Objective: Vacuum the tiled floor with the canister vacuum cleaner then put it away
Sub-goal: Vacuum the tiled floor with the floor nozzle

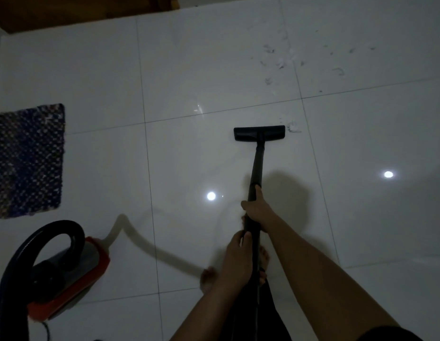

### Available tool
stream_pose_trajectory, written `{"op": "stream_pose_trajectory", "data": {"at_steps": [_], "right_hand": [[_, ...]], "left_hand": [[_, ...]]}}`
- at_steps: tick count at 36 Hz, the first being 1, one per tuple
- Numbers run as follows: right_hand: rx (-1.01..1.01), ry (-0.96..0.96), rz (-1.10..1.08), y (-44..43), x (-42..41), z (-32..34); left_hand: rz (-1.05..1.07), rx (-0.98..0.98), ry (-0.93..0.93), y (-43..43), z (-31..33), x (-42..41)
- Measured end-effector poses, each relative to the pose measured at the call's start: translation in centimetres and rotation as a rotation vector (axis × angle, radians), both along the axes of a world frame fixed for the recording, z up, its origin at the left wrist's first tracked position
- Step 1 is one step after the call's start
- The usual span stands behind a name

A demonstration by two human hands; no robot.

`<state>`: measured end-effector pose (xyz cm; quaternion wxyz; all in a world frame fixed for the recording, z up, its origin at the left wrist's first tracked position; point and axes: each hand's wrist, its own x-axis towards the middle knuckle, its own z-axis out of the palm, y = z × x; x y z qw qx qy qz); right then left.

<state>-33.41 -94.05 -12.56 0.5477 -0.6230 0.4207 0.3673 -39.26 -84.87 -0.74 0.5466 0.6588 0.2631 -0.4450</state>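
The left hand (pixel 237 257), nearest the camera, is wrapping its fingers around the lower end of the wand (pixel 256 173), and the right hand (pixel 257 210) is gripping the same wand just ahead of it, thumb lying along the tube; both are closing fully on it. The wand is running almost straight away from the hands, its long axis leaning slightly right, and is ending in the head (pixel 259 133), which is sitting flat on the floor (pixel 189 70). Taking the head as the landmark, a small clump of debris (pixel 294 127) is lying right at its right end, and a wider scatter (pixel 283 60) is waiting well beyond it and a little to the right. The right hand is the nearer one to the head, so it is probably steering while the left is pushing. The canister (pixel 66 274) is sitting far behind and to the left of the head, and a mat (pixel 28 161) is lying well off to the head's left. Vacuuming looks to be still underway: the coming stroke probably needs a push forward, angling rightward.
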Motion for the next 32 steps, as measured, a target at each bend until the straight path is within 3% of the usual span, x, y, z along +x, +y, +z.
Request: {"op": "stream_pose_trajectory", "data": {"at_steps": [12,32], "right_hand": [[0.039,-0.035,0.031,-6.0,9.6,-1.0],[-0.046,-0.057,0.103,-12.6,30.8,-4.1]], "left_hand": [[0.025,0.071,-0.012,-6.6,-1.4,8.9],[0.125,-0.011,0.040,-12.0,-5.9,29.3]]}}
